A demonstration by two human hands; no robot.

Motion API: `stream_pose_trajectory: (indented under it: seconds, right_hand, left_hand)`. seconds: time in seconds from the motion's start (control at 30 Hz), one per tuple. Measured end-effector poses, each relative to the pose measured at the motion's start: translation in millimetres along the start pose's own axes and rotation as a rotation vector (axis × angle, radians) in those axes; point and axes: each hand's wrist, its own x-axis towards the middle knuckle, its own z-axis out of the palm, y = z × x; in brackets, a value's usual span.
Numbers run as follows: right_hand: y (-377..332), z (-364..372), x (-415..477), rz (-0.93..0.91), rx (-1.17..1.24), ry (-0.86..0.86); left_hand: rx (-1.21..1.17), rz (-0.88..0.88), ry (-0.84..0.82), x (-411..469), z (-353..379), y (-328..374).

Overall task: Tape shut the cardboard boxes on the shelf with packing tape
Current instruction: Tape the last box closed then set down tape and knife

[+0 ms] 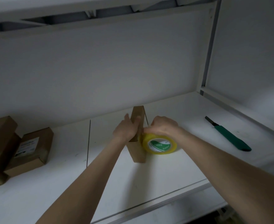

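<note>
My left grip (125,130) clasps the narrow cardboard box (138,152) standing at the centre of the shelf (189,113), my right grip (163,126) grasps the tape roll (159,145) at its 3 o'clock side, and I judge a hard tape pull could topple or skew it.

White shelf (52,191) bears stacked boxes (31,151), an upright box (137,154), tape roll (160,145), perhaps a knife (230,136)

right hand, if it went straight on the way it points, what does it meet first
The upright cardboard box, right beside it: the right hand, curled over the tape roll, points left at it. The left hand grips the box's other side. Whether hand and box touch yet is unclear.
</note>
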Motion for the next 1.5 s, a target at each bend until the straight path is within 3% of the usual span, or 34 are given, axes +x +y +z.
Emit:
stream_pose_trajectory:
  seconds: [0.17,0.3,0.4,0.57,0.77,0.97,1.07,1.5]
  right_hand:
    - [-6,-5,-6,-0.041,-0.042,-0.032]
    - [12,-16,-7,-0.101,0.326,-0.15]
    - [14,-20,-7,-0.151,0.409,-0.124]
    - [3,-36,-8,-0.194,0.33,-0.064]
    - [-2,-53,-15,-0.209,0.228,-0.094]
    - [6,-57,-17,-0.163,0.276,-0.119]
    - [14,-54,-16,-0.119,0.188,-0.129]
    - [19,-59,-19,-0.069,0.193,-0.238]
  left_hand:
    - [0.057,-0.043,-0.025,7,6,9]
    - [-0.137,-0.075,-0.034,10,-3,-5]
    - [-0.341,-0.083,-0.016,14,-6,-14]
    - [-0.644,-0.129,-0.018,8,-17,-18]
    - [-0.832,-0.125,-0.035,1,-32,-14]
    - [-0.93,-0.131,-0.06,-5,-38,-23]
    - [-0.982,-0.129,-0.074,-6,-42,-24]
    - [-1.014,-0.078,-0.093,-3,-37,-23]
